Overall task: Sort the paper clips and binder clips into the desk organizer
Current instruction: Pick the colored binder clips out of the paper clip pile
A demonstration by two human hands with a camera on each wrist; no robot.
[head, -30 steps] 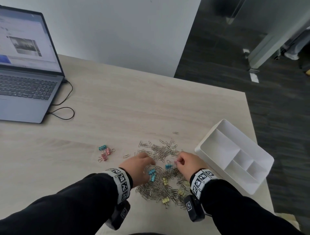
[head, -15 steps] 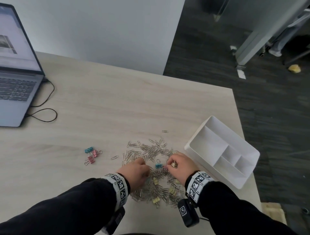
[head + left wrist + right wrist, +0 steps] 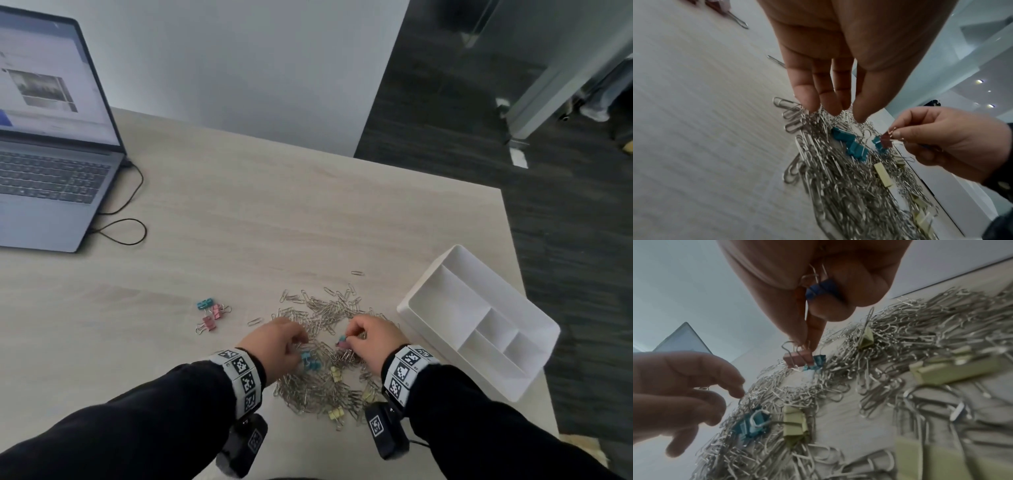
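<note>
A heap of silver paper clips [image 3: 322, 383] lies on the desk with blue [image 3: 310, 362] and yellow binder clips [image 3: 336, 373] mixed in. My right hand [image 3: 347, 337] pinches the wire handle of a pink binder clip [image 3: 797, 359] just above the heap, beside a blue one [image 3: 819, 361]. A second blue clip [image 3: 822, 288] is tucked under its curled fingers. My left hand [image 3: 835, 113] hovers over the heap's left side, fingers pointing down and tips touching the paper clips. The white desk organizer [image 3: 445, 260] stands to the right, its compartments bare.
A blue and two pink binder clips [image 3: 210, 315] lie apart, left of the heap. A lone paper clip [image 3: 357, 273] lies beyond it. An open laptop [image 3: 51, 171] with a looped black cable [image 3: 120, 233] sits far left. The desk's right edge runs just past the organizer.
My right hand has taken hold of the pink binder clip's handle. The left hand has stayed over the heap's left side, shifting only slightly. The head view swung left and back.
</note>
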